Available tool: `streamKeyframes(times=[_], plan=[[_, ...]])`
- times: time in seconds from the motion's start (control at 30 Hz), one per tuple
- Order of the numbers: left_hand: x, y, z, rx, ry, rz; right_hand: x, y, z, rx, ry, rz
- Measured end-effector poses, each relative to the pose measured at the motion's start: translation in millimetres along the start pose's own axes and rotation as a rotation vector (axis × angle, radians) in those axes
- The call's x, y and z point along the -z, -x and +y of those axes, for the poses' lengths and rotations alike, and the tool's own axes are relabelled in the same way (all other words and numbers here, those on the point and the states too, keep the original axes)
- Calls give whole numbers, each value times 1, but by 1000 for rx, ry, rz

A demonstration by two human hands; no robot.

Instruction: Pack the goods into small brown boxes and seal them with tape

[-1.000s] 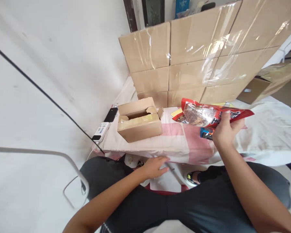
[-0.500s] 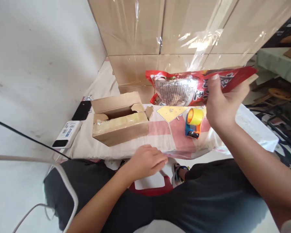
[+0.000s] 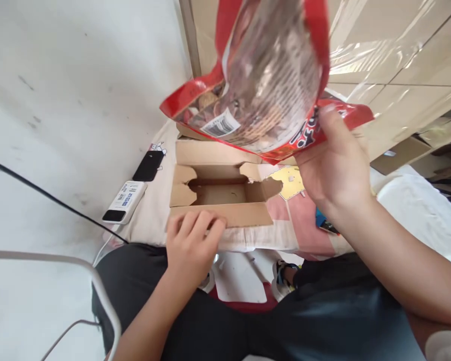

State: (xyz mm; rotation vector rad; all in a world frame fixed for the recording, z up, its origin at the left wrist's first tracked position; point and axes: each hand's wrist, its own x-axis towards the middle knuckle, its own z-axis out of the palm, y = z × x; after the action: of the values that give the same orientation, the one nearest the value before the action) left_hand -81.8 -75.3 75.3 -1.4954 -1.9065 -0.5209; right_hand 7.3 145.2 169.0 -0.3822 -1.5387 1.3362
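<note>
My right hand (image 3: 338, 165) is closed on the lower right part of a red food bag (image 3: 274, 85) with a clear window, printed text and a barcode label. The bag hangs tilted over the back of an open cardboard box (image 3: 220, 215), which stands on the cloth-covered surface. The visible inside of the box holds nothing, and its flaps are folded outward. My left hand (image 3: 191, 240) has its bent fingers over the front flap; its thumb is hard to make out. Behind my right wrist, a tape dispenser (image 3: 325, 223) is mostly hidden.
A black phone (image 3: 149, 165) and a white device with a label (image 3: 126, 200) lie left of the box by the wall. Film-wrapped cartons (image 3: 391, 55) are stacked behind. A white plastic-like bundle (image 3: 421, 210) lies at right. A pale cable (image 3: 108, 301) curves at lower left.
My right hand has brought the bag left and up, turning its window toward me. My left hand has moved onto the box's front flap, and the box's flaps are now opened out.
</note>
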Motion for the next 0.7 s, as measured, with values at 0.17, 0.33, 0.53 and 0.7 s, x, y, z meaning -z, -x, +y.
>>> streamKeyframes(times=[0.17, 0.33, 0.53, 0.7], plan=[[6, 0, 10, -71, 19, -10, -18, 30, -5, -139, -123, -12], [15, 1, 7, -79, 53, -103, -34, 51, 32, -47, -45, -46], [26, 6, -22, 101, 248, -379, -19, 46, 69, -81, 123, -39], [15, 5, -58, 252, 185, -431, -13, 49, 67, -82, 346, -166]])
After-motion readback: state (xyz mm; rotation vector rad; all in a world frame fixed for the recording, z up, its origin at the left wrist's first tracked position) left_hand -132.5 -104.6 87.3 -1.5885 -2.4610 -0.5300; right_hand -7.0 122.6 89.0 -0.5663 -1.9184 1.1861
